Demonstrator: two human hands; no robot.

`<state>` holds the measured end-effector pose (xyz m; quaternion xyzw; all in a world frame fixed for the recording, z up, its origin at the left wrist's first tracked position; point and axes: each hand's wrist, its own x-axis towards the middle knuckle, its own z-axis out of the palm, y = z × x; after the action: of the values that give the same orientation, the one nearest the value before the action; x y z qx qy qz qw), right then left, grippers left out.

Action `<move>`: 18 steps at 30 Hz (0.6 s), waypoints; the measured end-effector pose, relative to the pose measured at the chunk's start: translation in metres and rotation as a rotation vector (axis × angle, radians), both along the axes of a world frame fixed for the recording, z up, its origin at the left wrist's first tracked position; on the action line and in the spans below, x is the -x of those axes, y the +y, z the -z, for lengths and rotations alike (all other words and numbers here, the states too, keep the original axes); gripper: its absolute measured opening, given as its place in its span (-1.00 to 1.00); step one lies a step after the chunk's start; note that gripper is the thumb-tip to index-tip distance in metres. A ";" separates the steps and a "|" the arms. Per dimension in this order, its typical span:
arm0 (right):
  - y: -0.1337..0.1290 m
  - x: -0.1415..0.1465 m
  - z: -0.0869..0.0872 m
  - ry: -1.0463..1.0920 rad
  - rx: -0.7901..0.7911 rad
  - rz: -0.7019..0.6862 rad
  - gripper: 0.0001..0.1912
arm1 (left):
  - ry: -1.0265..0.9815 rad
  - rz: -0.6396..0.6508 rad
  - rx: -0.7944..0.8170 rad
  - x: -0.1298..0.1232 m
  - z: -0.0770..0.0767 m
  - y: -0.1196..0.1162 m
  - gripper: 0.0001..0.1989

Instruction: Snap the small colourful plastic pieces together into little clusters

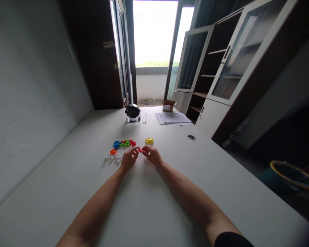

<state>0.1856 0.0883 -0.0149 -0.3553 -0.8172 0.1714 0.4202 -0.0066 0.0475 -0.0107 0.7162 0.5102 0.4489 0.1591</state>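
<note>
Shape of red piece (140, 150) unclear, right hand (152, 155) partly covering.

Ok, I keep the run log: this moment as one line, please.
right hand: pinching small red plastic piece; left hand: close beside it, contact unclear; beyond hands: yellow plastic piece; further left: white plastic pieces

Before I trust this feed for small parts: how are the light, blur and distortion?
Head view: the window is blown out white; soft shadows lie on the table; the yellow rim at far right is blurred; edges look stretched; the red piece in the right hand is too small for detail.
</note>
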 end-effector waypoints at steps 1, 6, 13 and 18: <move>0.001 0.000 0.001 -0.001 0.006 0.003 -0.73 | 0.008 0.010 -0.008 0.000 0.000 0.000 -0.70; 0.002 0.001 0.004 -0.034 0.040 0.006 -0.73 | 0.050 0.030 -0.027 0.000 -0.002 -0.002 -0.82; 0.000 0.000 -0.001 -0.048 0.061 0.013 -0.69 | 0.064 0.033 -0.024 -0.001 -0.003 -0.002 -0.89; 0.000 0.000 -0.001 0.016 0.103 -0.033 -0.80 | 0.058 0.043 -0.025 -0.002 -0.003 -0.002 -0.89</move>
<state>0.1856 0.0881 -0.0140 -0.3617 -0.8096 0.2229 0.4050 -0.0051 0.0450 -0.0073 0.7416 0.4934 0.4307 0.1450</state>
